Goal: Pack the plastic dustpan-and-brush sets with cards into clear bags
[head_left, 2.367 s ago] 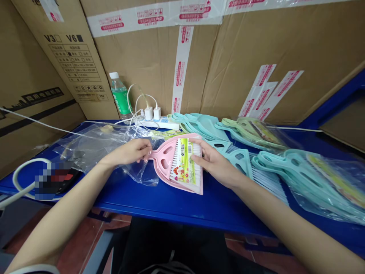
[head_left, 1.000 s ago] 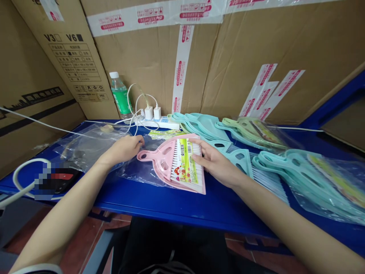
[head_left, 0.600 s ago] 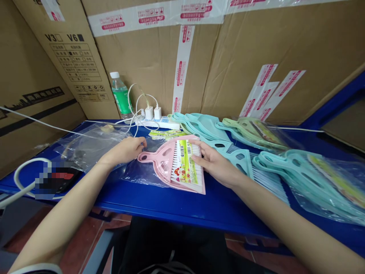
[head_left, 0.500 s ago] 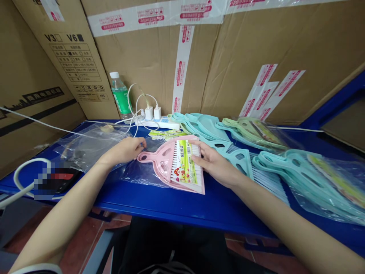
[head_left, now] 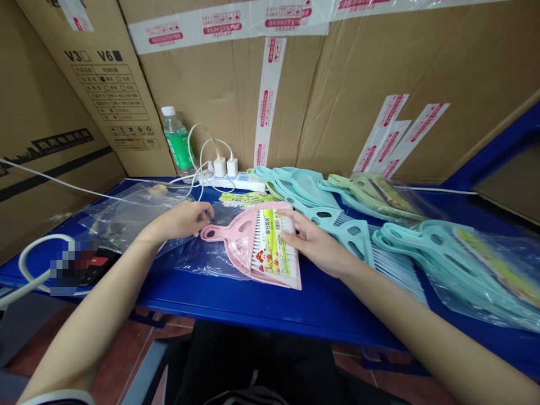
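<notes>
A pink dustpan (head_left: 240,239) with a white-bristled brush and a green-yellow label card (head_left: 273,239) lies over a clear plastic bag (head_left: 202,256) at the middle of the blue table. My right hand (head_left: 310,239) grips its wide right side, thumb on the card and bristles. My left hand (head_left: 183,221) is just left of the pink handle, its fingers curled together over the bag; whether they pinch the film is too small to tell. Right of my right hand lie light blue dustpans (head_left: 354,239) and brushes.
Bagged blue sets (head_left: 455,259) lie at the right, a bagged green set (head_left: 379,194) behind them. A power strip (head_left: 242,181) with cables, a bottle (head_left: 179,143) and loose label cards (head_left: 244,198) are at the back. More plastic film (head_left: 130,216) and a dark device (head_left: 95,267) lie left.
The pink dustpan has shifted very slightly left, and its card now lies a little more upright. Both hands have barely moved.
</notes>
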Motion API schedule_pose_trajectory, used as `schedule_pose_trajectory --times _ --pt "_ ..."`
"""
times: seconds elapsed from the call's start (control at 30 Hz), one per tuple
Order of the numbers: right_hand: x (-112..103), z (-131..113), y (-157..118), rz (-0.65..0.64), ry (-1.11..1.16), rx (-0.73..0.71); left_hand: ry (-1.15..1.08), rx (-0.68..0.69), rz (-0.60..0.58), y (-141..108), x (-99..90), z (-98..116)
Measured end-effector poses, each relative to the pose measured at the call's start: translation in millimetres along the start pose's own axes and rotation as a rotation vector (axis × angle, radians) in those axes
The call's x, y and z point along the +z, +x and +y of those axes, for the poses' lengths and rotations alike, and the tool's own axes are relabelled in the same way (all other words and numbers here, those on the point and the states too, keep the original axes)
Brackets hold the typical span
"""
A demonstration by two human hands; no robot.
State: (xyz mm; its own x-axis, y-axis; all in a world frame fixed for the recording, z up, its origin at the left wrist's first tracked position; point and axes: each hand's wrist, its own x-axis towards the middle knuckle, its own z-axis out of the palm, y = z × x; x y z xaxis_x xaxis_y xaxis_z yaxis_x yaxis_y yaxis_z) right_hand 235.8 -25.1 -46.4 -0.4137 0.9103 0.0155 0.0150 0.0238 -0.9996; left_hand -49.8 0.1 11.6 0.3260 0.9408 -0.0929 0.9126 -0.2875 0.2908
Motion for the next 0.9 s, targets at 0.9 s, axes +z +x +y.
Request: schedule_pose_trajectory --times 0.9 --pt "4.8 -7.9 -1.0 0.034 0.01 0.096 -0.078 -0.023 -0.065 -2.4 -3.9 -0.5"
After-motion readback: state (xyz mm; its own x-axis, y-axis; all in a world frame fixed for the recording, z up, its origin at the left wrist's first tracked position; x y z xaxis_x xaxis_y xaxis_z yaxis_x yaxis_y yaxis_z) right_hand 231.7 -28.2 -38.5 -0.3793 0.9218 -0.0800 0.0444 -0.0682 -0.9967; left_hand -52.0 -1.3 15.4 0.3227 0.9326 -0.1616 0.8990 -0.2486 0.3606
